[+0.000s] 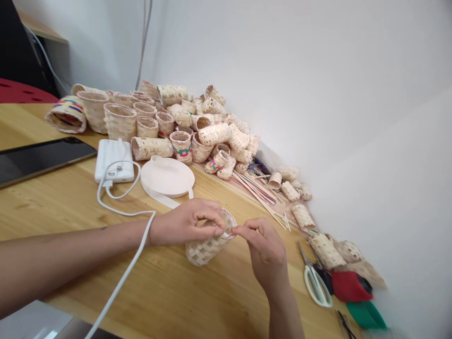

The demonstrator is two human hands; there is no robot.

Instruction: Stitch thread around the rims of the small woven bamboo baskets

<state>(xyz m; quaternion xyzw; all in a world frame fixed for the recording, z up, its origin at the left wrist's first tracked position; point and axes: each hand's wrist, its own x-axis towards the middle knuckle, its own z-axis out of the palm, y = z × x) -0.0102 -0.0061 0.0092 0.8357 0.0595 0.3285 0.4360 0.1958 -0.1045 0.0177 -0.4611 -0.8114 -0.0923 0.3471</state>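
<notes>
A small woven basket [205,252] lies tilted on the wooden table, its pink-and-white bound rim turned up to the right. My left hand [192,221] reaches over its upper side, with thumb and fingers closed on the rim. At the rim's right side, my right hand [263,245] has its thumb and index fingertip pressed together against the edge. Whether a thin strip is pinched there is too small to tell. Just behind my left hand lies a flat roll of white ribbon [169,176], its loose end running toward that hand.
Many woven baskets [120,122] are heaped along the wall. A power bank [113,160] has a white cable crossing my left forearm. A phone [45,157] lies left. Scissors [318,285] and thin strips [257,190] lie right.
</notes>
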